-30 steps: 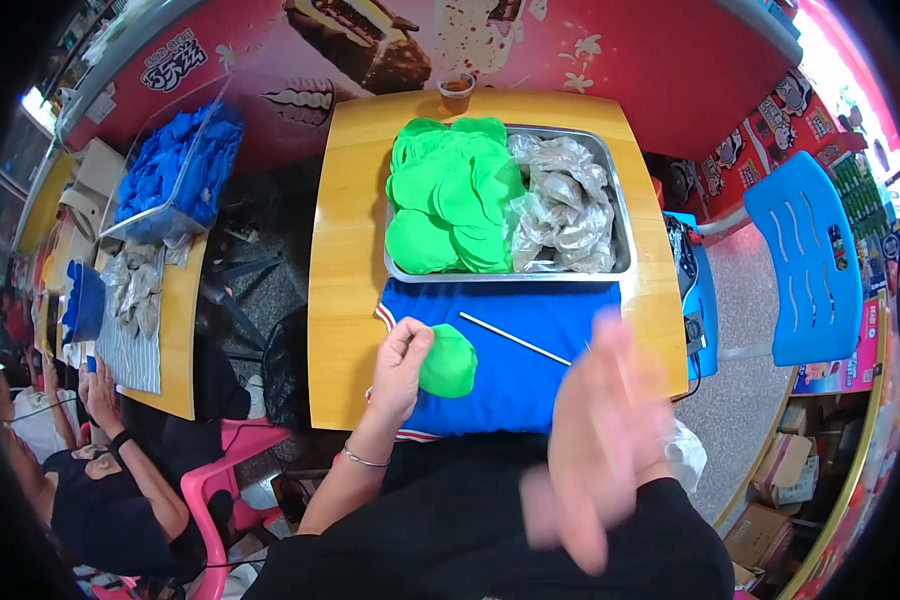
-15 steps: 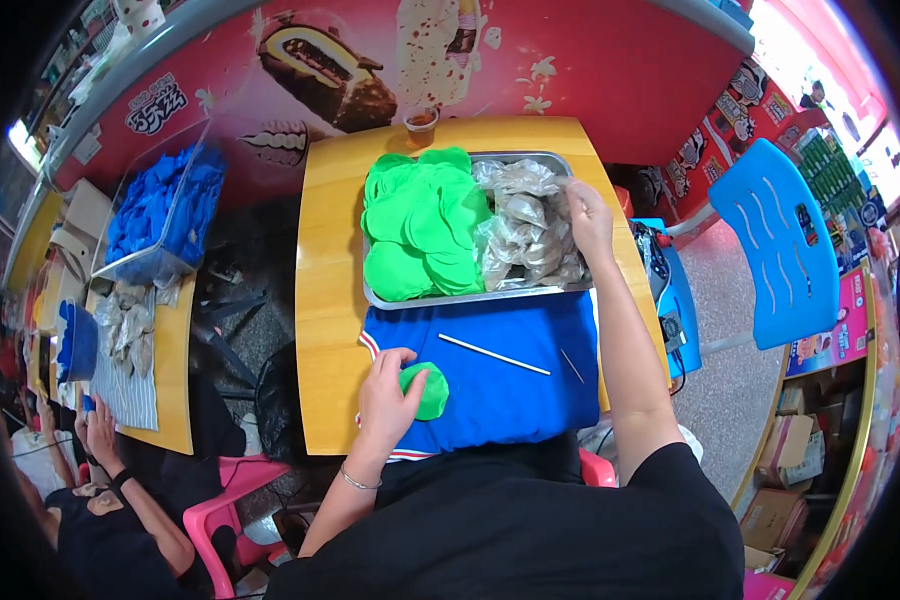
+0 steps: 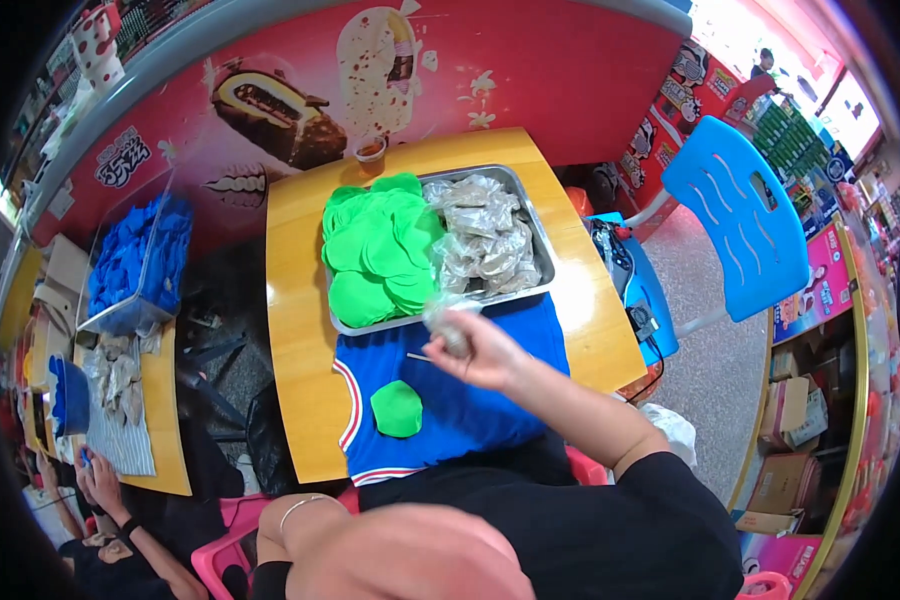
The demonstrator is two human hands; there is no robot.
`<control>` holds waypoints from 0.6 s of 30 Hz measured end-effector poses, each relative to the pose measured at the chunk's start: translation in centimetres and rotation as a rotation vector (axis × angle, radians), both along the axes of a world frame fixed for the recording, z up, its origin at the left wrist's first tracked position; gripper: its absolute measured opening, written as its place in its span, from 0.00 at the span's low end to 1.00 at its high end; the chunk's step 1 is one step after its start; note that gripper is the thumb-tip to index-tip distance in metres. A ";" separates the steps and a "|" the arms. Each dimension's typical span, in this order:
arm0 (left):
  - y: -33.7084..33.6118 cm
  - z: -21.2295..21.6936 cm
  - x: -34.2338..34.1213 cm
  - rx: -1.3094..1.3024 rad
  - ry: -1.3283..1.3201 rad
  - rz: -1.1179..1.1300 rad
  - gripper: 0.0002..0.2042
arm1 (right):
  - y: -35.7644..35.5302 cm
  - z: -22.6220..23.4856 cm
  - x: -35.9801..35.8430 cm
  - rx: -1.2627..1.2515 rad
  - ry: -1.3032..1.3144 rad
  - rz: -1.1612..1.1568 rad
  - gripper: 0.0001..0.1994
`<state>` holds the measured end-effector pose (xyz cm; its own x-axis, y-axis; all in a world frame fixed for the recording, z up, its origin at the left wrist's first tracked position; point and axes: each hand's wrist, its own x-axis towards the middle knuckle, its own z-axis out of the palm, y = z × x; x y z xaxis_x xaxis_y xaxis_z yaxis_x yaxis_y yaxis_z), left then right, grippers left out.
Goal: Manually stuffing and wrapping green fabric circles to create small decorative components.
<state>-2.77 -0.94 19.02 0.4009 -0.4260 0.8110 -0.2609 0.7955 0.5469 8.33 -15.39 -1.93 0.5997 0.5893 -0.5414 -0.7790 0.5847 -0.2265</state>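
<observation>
My right hand [image 3: 485, 350] is closed on a small clear plastic bag of greyish-beige stuff [image 3: 455, 338], held above the blue cloth [image 3: 440, 430] near the tray's front edge. A single green fabric disc [image 3: 397, 409] lies flat on the cloth. My left hand [image 3: 420, 550] is large and blurred at the lower edge, close to my body, its fingers not readable. The metal tray [image 3: 542, 225] holds a heap of overlapping green discs [image 3: 375, 250] on its left and several similar plastic bags [image 3: 485, 235] on its right. A thin white stick [image 3: 417, 356] shows partly behind my right hand.
A cup of brown drink [image 3: 370, 155] stands at the table's [image 3: 295, 290] far edge. To the right is a blue chair [image 3: 735, 220]. At left, a co-worker's hands [image 3: 98, 478] work at another table with a bin of blue pieces [image 3: 140, 260].
My right hand has come from the tray's right side toward me, now with a bag in it. My left hand has let go of the green disc and pulled back toward my body.
</observation>
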 end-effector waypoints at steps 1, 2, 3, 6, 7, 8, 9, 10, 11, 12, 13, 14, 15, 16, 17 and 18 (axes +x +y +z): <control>-1.1 0.7 0.0 -0.101 -0.067 0.032 0.36 | 1.0 1.5 -1.3 -0.065 -0.129 0.023 0.16; -3.1 1.3 -0.8 -0.105 -0.065 0.023 0.36 | 1.2 2.5 -2.0 -0.175 -0.354 0.103 0.17; -5.3 1.9 -2.2 -0.315 0.095 0.331 0.37 | 1.2 2.8 -2.4 -0.287 -0.571 0.183 0.18; -5.7 2.9 -1.8 -0.386 0.165 0.492 0.41 | 0.5 3.9 -1.7 -0.271 -1.028 0.485 0.22; -4.9 3.3 -0.6 -0.258 0.071 0.342 0.43 | 0.2 4.4 -1.5 -0.266 -1.027 0.493 0.22; -4.0 3.8 0.7 -0.126 -0.020 0.196 0.46 | 0.1 4.8 -1.4 -0.436 -1.194 0.493 0.22; -3.1 4.1 1.5 0.009 -0.109 0.051 0.48 | 0.1 5.3 -1.3 -0.605 -1.361 0.487 0.23; -2.7 4.3 1.7 0.144 -0.195 -0.096 0.51 | 0.0 6.3 -1.3 -0.725 -1.368 0.438 0.23; -2.8 3.8 1.5 0.142 -0.195 -0.094 0.51 | -0.4 6.1 -1.2 -0.532 -1.097 0.329 0.24; -3.0 2.9 1.0 0.065 -0.189 -0.106 0.52 | -0.4 5.9 -0.8 -0.337 -0.917 0.233 0.21; -3.3 2.4 0.5 -0.012 -0.184 -0.121 0.54 | -0.5 5.8 -0.5 -0.147 -0.734 0.135 0.18; -3.2 2.4 0.5 -0.015 -0.190 -0.127 0.54 | -0.3 6.0 -0.5 -0.151 -0.739 0.129 0.18; -2.8 2.5 0.5 -0.019 -0.017 -0.179 0.50 | 0.0 6.2 -0.9 -0.176 -0.718 0.020 0.18; -2.4 2.4 0.5 -0.021 0.156 -0.232 0.46 | 0.0 6.3 -1.3 -0.200 -0.694 -0.090 0.18; -1.9 1.9 0.3 -0.022 0.152 -0.238 0.46 | -0.2 6.0 -1.7 -0.203 -0.698 -0.096 0.18; -1.1 0.9 0.0 0.148 0.143 0.067 0.39 | -0.3 5.6 -2.0 -0.310 -0.855 0.013 0.18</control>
<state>-2.72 -2.06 19.88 0.5386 -0.5050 0.6744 -0.2218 0.6872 0.6917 6.31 -15.65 3.68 0.8638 0.5013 -0.0505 -0.2795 0.3935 -0.8758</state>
